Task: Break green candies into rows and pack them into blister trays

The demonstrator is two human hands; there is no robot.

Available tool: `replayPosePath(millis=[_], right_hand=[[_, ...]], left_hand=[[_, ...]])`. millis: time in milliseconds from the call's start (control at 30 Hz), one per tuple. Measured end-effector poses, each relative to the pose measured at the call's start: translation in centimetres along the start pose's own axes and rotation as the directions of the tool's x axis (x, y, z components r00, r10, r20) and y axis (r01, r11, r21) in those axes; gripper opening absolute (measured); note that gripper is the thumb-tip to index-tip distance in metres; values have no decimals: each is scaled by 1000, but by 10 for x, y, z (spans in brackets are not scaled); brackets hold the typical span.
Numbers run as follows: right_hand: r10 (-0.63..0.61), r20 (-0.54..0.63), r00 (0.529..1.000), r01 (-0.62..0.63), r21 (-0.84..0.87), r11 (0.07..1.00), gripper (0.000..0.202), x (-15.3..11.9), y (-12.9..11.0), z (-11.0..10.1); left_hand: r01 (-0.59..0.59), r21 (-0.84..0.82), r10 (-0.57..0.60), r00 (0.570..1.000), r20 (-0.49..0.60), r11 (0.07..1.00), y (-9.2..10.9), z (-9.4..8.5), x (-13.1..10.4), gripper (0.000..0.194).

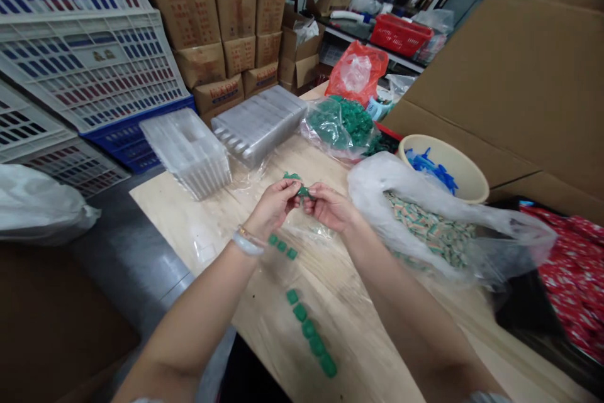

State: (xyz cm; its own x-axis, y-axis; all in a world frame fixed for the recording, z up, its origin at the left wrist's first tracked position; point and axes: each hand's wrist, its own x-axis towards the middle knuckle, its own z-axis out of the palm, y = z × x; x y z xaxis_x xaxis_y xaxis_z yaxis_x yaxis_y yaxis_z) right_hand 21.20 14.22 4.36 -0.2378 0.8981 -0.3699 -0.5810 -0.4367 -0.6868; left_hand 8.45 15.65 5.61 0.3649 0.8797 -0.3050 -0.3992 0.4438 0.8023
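Over the middle of the wooden table, my left hand and my right hand come together with fingers pinched. Between them is a small green piece, gripped from both sides; its exact kind is too small to tell. Another bit of green shows just above my left fingertips. Below my hands, a short row of small green blocks lies on the wood. Nearer to me runs a second row of several green blocks. A bracelet circles my left wrist.
Stacked clear plastic trays stand at the table's far left, beside more trays. Behind my hands lies a bag of green pieces. To the right are a bag of small packets, a cream bowl with blue pieces, and red packets.
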Motion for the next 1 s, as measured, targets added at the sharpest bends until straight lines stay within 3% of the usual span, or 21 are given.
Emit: replayPosePath(millis=[133, 200, 300, 333, 433, 500, 567, 700, 833, 1000], right_hand=[[-14, -18, 1000, 15, 59, 998, 16, -29, 21, 38], [-60, 28, 998, 58, 63, 996, 17, -48, 23, 51], [-210, 17, 977, 211, -91, 973, 13, -65, 26, 56], [-258, -18, 966, 248, -215, 944, 11, -64, 30, 54], [-359, -68, 931, 233, -646, 727, 6, -43, 57, 46], [-408, 13, 913, 233, -837, 495, 4, -25, 80, 42], [-441, 133, 888, 262, -933, 247, 11, -12, 98, 40], [-407, 293, 865, 255, -956, -146, 17, -8, 114, 38], [-348, 384, 855, 276, -906, -322, 20, -15, 118, 34], [-365, 406, 838, 277, -892, -357, 23, -15, 117, 34]], left_hand=[[-3, -300, -40, 990, -138, 954, 5, -14, -39, 7], [-119, -372, 12, 961, -278, 920, 18, -33, -58, 10], [-339, -287, 186, 874, -449, 896, 32, -67, -88, 9], [-288, -223, 179, 894, -410, 931, 31, -77, -97, 7], [-71, -9, 65, 949, -309, 997, 9, -92, -117, 12], [-21, 179, 81, 939, -333, 984, -14, -93, -121, 10], [-24, 439, 185, 927, -327, 898, -35, -93, -121, 11], [-92, 796, 344, 927, -151, 598, -57, -94, -117, 24], [-93, 881, 355, 931, -88, 463, -59, -95, -116, 31], [-76, 906, 331, 941, -73, 417, -59, -95, -115, 32]])
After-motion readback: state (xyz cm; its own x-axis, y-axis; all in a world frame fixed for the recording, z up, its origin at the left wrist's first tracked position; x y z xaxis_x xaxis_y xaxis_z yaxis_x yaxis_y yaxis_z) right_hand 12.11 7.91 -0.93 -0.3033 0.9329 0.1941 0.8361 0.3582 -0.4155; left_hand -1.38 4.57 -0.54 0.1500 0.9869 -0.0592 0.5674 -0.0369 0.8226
